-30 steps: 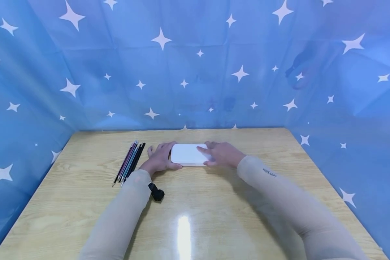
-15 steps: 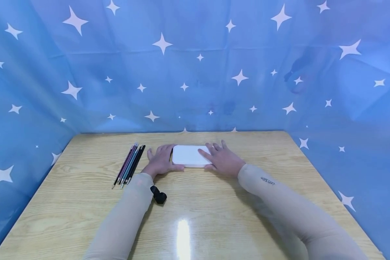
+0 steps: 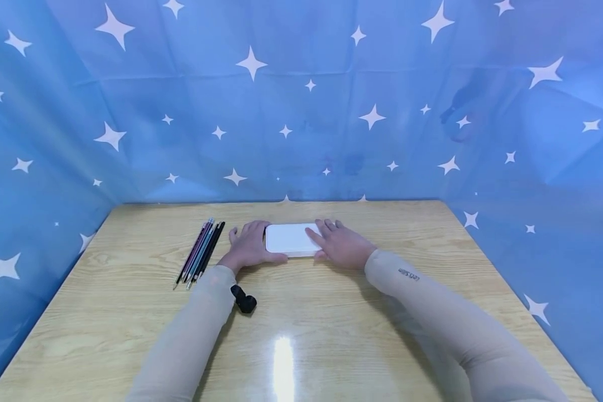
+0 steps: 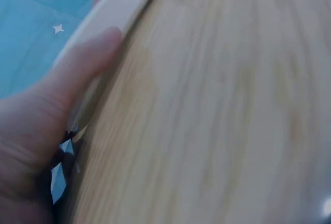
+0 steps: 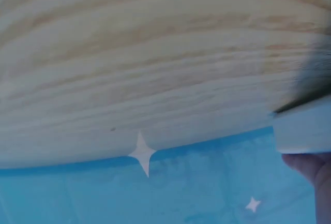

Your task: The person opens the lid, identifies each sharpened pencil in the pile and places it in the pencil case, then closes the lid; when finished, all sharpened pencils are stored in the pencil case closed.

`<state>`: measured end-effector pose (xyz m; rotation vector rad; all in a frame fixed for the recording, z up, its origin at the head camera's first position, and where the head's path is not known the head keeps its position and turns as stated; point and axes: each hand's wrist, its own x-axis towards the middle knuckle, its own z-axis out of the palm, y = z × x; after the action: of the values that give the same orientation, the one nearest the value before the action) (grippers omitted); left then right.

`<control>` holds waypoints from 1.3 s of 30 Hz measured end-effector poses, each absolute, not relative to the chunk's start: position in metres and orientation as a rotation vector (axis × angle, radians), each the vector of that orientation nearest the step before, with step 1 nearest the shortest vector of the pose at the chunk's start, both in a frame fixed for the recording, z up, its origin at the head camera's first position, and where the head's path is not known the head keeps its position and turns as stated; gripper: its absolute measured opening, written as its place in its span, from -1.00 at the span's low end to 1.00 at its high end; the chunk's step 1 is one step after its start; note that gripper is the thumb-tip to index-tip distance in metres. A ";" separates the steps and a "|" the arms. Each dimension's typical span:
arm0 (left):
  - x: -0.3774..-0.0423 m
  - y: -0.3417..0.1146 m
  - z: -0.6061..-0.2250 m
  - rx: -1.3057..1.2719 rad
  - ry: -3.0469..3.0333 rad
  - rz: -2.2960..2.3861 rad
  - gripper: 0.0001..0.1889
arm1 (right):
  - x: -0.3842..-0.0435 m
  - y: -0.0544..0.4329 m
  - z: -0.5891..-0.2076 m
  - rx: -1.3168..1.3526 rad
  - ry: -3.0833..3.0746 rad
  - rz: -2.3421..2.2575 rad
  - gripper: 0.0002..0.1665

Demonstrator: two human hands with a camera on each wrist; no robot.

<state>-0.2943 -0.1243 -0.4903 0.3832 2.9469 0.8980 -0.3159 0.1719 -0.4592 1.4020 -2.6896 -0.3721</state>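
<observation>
A white flat box (image 3: pixel 288 240) with rounded corners lies toward the back of the table. My left hand (image 3: pixel 249 245) grips its left end, the thumb along the near side and the fingers around the far side. In the left wrist view that thumb (image 4: pixel 93 56) presses on the box's pale side wall (image 4: pixel 121 9). Over the right end lies my right hand (image 3: pixel 345 245), index finger extended across the top and thumb at the near edge. The right wrist view shows only a corner of the box (image 5: pixel 305 131) with a finger (image 5: pixel 302 164) against it.
Several pencils (image 3: pixel 201 254), dark, purple and teal, lie in a bundle left of my left hand. A black object (image 3: pixel 243 300) sits at the left wrist. A blue star-patterned cloth (image 3: pixel 301 111) borders the wooden table (image 3: pixel 331 335) at the back and sides.
The fingers of my right hand lifted and spread, then came back down toward the far edge of the box. The left hand and the pencils stay about where they were.
</observation>
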 end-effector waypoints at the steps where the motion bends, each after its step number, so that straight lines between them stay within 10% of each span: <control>1: -0.294 -0.125 -0.490 0.389 2.932 0.915 0.16 | -0.316 0.171 -0.459 1.402 -2.693 -0.370 -0.13; 39: -0.302 -0.133 -0.484 0.403 2.817 1.036 0.13 | -0.316 0.161 -0.459 1.377 -2.795 -0.200 -0.18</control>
<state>-0.3020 -0.1325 -0.4839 0.4033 2.8174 1.0357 -0.3161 0.1611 -0.4592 1.3774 -2.7946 -0.2005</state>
